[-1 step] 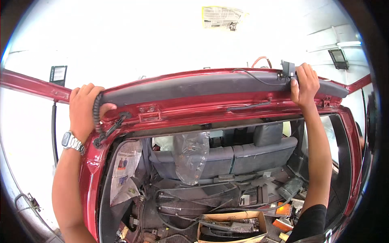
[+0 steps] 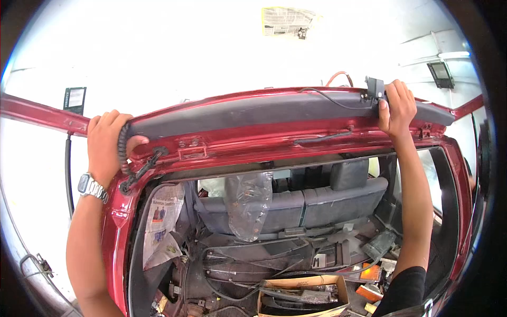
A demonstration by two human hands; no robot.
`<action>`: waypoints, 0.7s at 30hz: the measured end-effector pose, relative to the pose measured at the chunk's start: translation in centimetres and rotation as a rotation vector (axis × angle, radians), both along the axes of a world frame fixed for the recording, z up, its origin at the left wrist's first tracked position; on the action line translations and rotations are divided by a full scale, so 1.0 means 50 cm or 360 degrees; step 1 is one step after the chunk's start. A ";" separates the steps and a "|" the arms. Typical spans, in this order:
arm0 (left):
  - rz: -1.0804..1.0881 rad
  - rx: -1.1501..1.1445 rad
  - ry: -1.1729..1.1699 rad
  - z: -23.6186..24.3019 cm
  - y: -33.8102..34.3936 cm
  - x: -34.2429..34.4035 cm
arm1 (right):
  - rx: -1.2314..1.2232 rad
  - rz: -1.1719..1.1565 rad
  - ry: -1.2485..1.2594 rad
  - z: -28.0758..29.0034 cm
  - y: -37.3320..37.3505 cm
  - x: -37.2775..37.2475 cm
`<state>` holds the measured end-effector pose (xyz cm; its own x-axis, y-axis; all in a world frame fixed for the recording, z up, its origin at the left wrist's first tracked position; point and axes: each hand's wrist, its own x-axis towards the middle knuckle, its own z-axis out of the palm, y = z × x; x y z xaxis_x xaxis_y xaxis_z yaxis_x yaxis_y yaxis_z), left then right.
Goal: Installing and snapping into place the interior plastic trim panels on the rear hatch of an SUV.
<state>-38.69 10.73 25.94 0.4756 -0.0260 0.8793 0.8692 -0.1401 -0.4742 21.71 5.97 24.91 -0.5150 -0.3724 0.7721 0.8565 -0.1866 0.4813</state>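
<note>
A long dark grey trim panel (image 2: 237, 114) lies along the raised red tailgate (image 2: 227, 138) of a vehicle. My left hand (image 2: 107, 141) is closed around its left end, thumb on the near side, beside a coiled black cable sleeve (image 2: 122, 145). Toward the right end, my right hand (image 2: 400, 107) grips the panel's upper edge, the fingers over the far side and partly hidden. A small black box-shaped part (image 2: 375, 89) stands on the panel against that hand, and a thin black wire (image 2: 331, 99) runs left from it.
Below the tailgate, the cargo area holds grey seat backs (image 2: 338, 198), a clear plastic sheet (image 2: 248, 208), newspaper (image 2: 161, 222) on the left side, loose dark trim pieces, orange lamps (image 2: 371, 272) and an open cardboard box (image 2: 342, 296) of parts. A black strut (image 2: 68, 174) stands at left.
My left hand and the tailgate's left end sit very slightly further left. Both hands keep their hold.
</note>
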 end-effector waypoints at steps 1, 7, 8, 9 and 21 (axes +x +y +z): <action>0.0018 0.0028 -0.0003 -0.001 0.000 0.002 | 0.0024 -0.0010 0.0012 0.001 0.001 0.001; 0.0215 -0.0008 -0.0016 0.005 0.008 -0.019 | 0.0118 -0.0036 0.0068 0.017 0.018 -0.006; 0.0216 -0.0015 -0.0022 0.008 0.002 -0.021 | 0.0113 -0.0034 0.0062 0.015 0.017 -0.007; 0.0249 -0.0127 0.0053 0.018 -0.014 -0.023 | 0.0106 -0.0029 0.0082 0.014 0.015 -0.008; -0.0756 0.0028 0.0440 -0.028 -0.137 0.437 | 0.0088 -0.0026 0.0138 0.009 0.022 -0.003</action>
